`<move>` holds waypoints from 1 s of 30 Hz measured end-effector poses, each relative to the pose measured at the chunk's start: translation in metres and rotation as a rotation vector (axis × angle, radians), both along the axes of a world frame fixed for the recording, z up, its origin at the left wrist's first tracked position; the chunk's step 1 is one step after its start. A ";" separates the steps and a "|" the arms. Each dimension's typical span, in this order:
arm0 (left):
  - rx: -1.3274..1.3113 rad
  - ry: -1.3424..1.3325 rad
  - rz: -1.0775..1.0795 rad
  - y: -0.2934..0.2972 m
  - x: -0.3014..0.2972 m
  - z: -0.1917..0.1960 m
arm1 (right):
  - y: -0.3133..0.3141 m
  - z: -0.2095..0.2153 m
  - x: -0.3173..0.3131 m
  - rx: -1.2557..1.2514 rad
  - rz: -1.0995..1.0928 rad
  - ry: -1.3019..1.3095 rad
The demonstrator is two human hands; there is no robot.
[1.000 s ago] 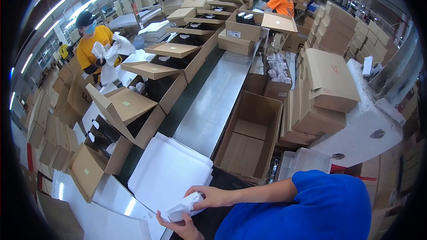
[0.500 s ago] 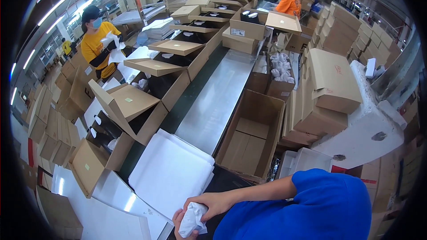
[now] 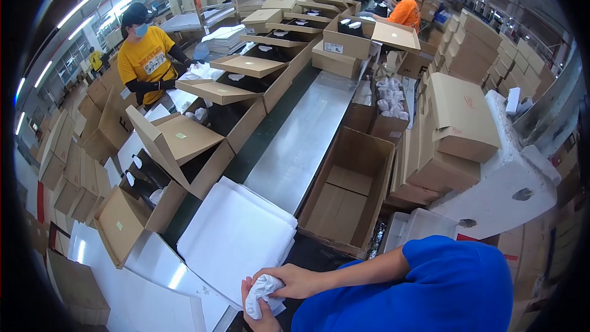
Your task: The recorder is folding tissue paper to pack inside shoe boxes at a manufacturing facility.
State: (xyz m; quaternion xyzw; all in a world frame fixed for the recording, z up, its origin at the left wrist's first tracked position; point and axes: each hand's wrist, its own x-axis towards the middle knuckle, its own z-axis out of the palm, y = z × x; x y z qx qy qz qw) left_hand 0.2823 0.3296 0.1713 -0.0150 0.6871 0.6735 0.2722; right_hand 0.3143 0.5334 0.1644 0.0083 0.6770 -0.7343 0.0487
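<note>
Between my two hands is a wad of crumpled white paper (image 3: 263,290). My right hand (image 3: 294,281) wraps over it from the right, its arm in a blue sleeve. From below, my left hand (image 3: 262,318) closes around the same wad; part of that hand is cut off by the lower edge. Just beyond the hands lies a stack of flat white paper sheets (image 3: 236,227), resting partly over the metal worktop and the dark green belt.
Open brown boxes (image 3: 203,141) holding black boots (image 3: 142,187) line the belt's left side. An open carton (image 3: 344,190) stands right of the metal strip, and paper wads (image 3: 390,98) fill another. Stacked boxes (image 3: 452,129) rise at right. Co-workers (image 3: 147,55) stand across the line.
The paper in my hands is squeezed into a tighter, rounder wad, and my left hand shows more. The yellow-shirted co-worker has lowered white paper to the table.
</note>
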 end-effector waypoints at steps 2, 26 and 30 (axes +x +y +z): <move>-0.052 0.093 0.051 0.015 0.008 -0.006 | -0.007 -0.006 0.001 0.031 -0.047 -0.002; -0.031 0.493 0.242 0.049 0.008 -0.029 | -0.017 -0.013 0.000 0.120 -0.068 0.159; -0.057 0.497 0.324 0.058 0.020 -0.033 | -0.028 -0.015 0.009 0.134 -0.137 0.131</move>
